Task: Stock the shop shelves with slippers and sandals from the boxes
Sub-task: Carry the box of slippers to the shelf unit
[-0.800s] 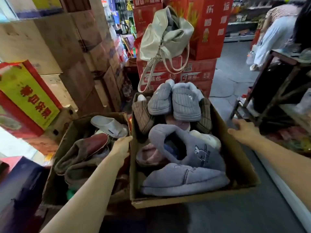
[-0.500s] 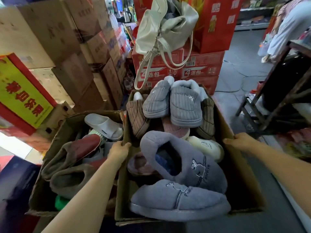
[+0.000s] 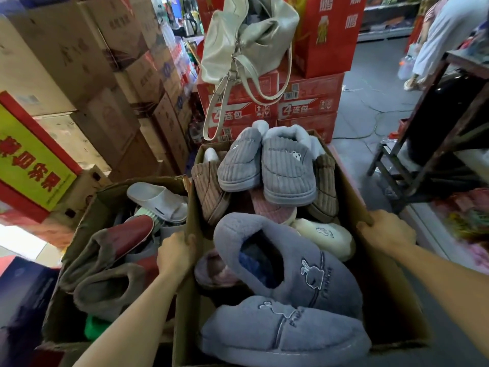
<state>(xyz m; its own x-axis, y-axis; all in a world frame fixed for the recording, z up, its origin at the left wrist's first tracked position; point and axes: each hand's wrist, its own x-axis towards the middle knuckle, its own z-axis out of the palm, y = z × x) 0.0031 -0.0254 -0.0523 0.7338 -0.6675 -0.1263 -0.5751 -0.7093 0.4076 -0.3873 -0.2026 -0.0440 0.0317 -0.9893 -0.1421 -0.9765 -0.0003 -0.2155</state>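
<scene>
A cardboard box (image 3: 391, 295) in front of me is piled with plush slippers: two large blue-grey ones (image 3: 288, 268) near me, a grey corduroy pair (image 3: 275, 165) on top at the far end, brown ones beside them, a cream one (image 3: 325, 234) at the right. My left hand (image 3: 176, 251) grips the box's left wall. My right hand (image 3: 387, 230) grips its right wall. A second cardboard box (image 3: 87, 223) stands to the left, holding a white slide sandal (image 3: 158, 201), maroon and brown slippers.
Stacked brown cartons (image 3: 87, 75) rise at the left, with a red and yellow carton (image 3: 29, 162). Red cartons (image 3: 277, 104) stand behind the box, a beige handbag (image 3: 248, 41) on them. A dark wooden rack (image 3: 434, 128) is at the right. A person (image 3: 447, 30) stands far right.
Both hands have closed onto the side walls of the slipper box; the right hand came in from outside its rim. The box now sits nearer and larger in view.
</scene>
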